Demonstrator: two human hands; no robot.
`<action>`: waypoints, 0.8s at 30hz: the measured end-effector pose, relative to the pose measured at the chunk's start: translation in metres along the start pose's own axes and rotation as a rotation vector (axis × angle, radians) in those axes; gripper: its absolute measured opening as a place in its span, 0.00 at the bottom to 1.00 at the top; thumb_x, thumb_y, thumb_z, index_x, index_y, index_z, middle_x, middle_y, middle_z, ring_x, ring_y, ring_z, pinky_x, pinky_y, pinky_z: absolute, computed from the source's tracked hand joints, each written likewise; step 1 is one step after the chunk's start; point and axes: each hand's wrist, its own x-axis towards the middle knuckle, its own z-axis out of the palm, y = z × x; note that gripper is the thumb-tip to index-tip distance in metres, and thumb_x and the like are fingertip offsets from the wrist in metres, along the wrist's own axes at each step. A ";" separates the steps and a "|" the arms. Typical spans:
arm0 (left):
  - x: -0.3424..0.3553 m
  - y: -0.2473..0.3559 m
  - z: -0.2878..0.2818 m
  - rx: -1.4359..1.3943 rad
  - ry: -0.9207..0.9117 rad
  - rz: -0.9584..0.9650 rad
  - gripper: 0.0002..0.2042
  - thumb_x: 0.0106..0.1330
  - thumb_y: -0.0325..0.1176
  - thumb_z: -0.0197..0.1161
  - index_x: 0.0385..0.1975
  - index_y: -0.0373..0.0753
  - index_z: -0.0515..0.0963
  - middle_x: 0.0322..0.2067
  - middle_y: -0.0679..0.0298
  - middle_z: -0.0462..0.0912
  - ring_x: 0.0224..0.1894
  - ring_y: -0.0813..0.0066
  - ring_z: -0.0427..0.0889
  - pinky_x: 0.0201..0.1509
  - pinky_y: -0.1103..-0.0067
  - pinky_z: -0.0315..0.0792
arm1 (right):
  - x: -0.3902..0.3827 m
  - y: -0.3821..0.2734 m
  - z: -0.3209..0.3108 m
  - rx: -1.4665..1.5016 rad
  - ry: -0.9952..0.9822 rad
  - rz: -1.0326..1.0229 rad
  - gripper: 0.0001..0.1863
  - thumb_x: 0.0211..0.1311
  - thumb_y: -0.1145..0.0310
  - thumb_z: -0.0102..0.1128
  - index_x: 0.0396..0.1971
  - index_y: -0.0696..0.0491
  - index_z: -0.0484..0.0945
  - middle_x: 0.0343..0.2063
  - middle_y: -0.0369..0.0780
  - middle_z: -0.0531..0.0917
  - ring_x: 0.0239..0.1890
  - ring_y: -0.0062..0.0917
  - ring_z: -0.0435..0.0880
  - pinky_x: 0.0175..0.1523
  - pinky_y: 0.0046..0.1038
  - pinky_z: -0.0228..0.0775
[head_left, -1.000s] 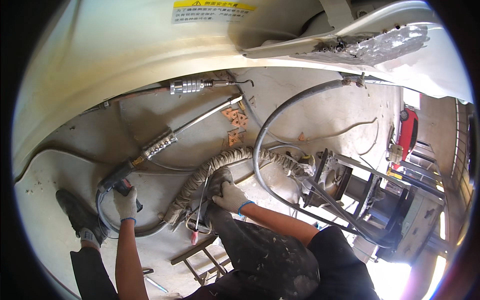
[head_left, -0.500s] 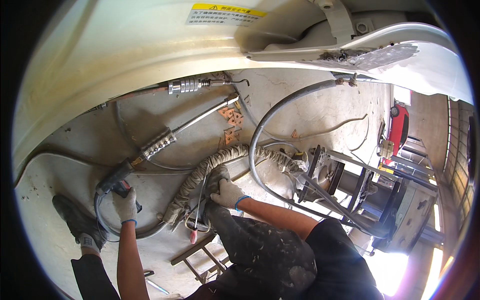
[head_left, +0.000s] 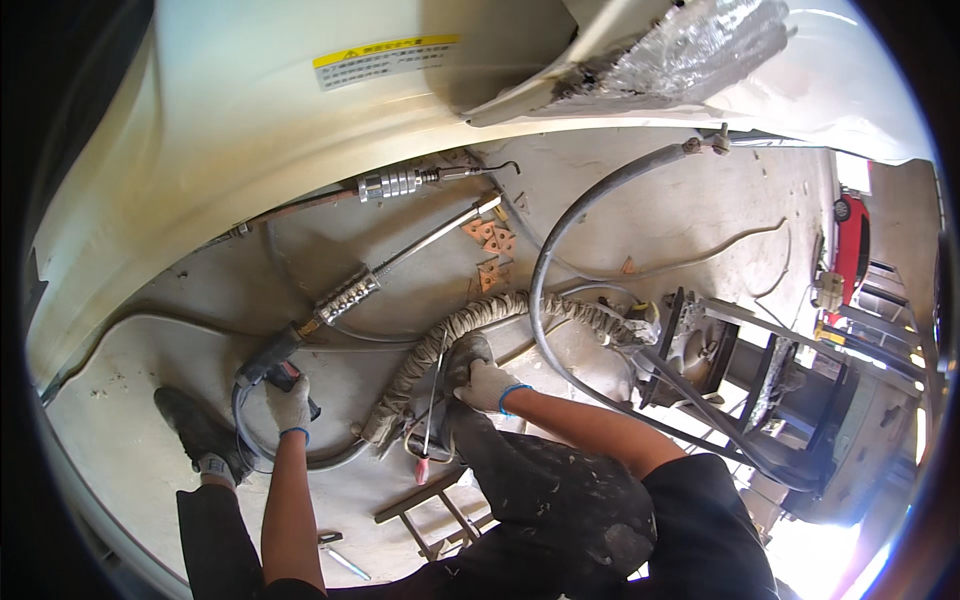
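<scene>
Gloved in white, my left hand (head_left: 289, 403) is closed on the black pistol grip of a dent-puller gun (head_left: 268, 357). Its ridged metal sliding weight (head_left: 348, 297) and long rod (head_left: 430, 235) point up and right, toward the car body. My right hand (head_left: 487, 386), also gloved, is curled over my dark right shoe (head_left: 466, 352) at the ankle; some of its fingers are hidden. Above both hands curves a cream car body panel (head_left: 250, 120) with a patch of bare, rough metal (head_left: 690, 60).
Beyond the gun lies a hooked slide hammer (head_left: 390, 184). Triangular copper-coloured pieces (head_left: 495, 240) are scattered nearby. A cloth-sleeved cable (head_left: 440, 345) and a thick black cable (head_left: 548, 250) run to a wheeled metal frame (head_left: 720, 340). A small ladder-like frame (head_left: 435, 515) lies beside my leg.
The view has shifted, so floor things appear farther right and the bare-metal patch looks larger. Both hands keep their places on the gun and the shoe.
</scene>
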 end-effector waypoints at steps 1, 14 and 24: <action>0.002 -0.001 -0.001 0.007 0.008 0.005 0.37 0.52 0.34 0.72 0.62 0.30 0.64 0.55 0.52 0.77 0.54 0.62 0.79 0.59 0.71 0.71 | 0.000 -0.002 0.000 0.011 -0.004 0.005 0.38 0.58 0.48 0.61 0.52 0.69 0.67 0.48 0.64 0.77 0.52 0.56 0.79 0.57 0.45 0.71; -0.001 0.009 0.004 0.034 0.070 0.045 0.35 0.50 0.32 0.72 0.61 0.33 0.67 0.54 0.54 0.78 0.54 0.62 0.79 0.59 0.71 0.70 | -0.001 0.003 0.002 0.076 0.019 0.000 0.36 0.57 0.50 0.64 0.51 0.67 0.67 0.49 0.64 0.76 0.51 0.57 0.79 0.56 0.47 0.72; 0.006 -0.002 -0.005 0.104 0.068 -0.023 0.37 0.48 0.35 0.72 0.60 0.35 0.67 0.49 0.53 0.81 0.49 0.59 0.82 0.56 0.68 0.73 | -0.001 0.010 -0.007 0.080 -0.063 -0.117 0.37 0.58 0.48 0.60 0.52 0.69 0.66 0.49 0.66 0.76 0.52 0.57 0.78 0.57 0.46 0.72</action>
